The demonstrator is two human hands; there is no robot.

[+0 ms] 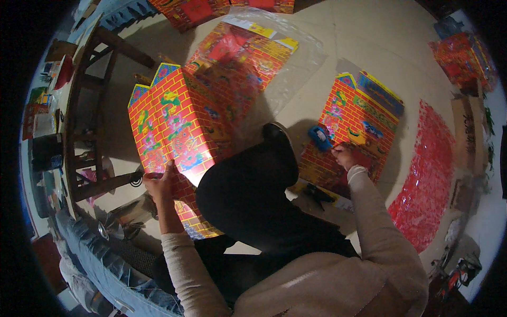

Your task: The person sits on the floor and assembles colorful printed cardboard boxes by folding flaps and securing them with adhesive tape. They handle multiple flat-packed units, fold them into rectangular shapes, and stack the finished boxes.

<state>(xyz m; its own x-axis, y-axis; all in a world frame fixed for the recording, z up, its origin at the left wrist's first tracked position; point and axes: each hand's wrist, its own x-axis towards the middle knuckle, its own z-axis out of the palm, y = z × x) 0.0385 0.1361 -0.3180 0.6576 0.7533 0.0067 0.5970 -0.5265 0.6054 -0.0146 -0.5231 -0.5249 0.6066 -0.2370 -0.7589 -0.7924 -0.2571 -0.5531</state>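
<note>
My left hand [160, 185] grips the lower edge of a folded cardboard panel [177, 124], thumb on the printed face. The panel is red with yellow brick lines, colourful flowers and blue peaked tops, and stands tilted against my left knee. Out to the right, my right hand [344, 156] has its fingers closed on the near end of a small blue tool [320, 137], which looks like a tape dispenser. Beneath that tool lies a stack of similar printed cardboard [348, 127] on the floor. A black tool [319, 195], its kind unclear, rests at the stack's near edge.
More printed cardboard in a clear plastic bag [280, 58] lies ahead on the floor. A dark wooden stool frame [97, 105] stands at left. On the right are a red plastic-looking sheet [425, 174] and a brown carton [467, 142]. My bent leg [248, 185] lies between the hands.
</note>
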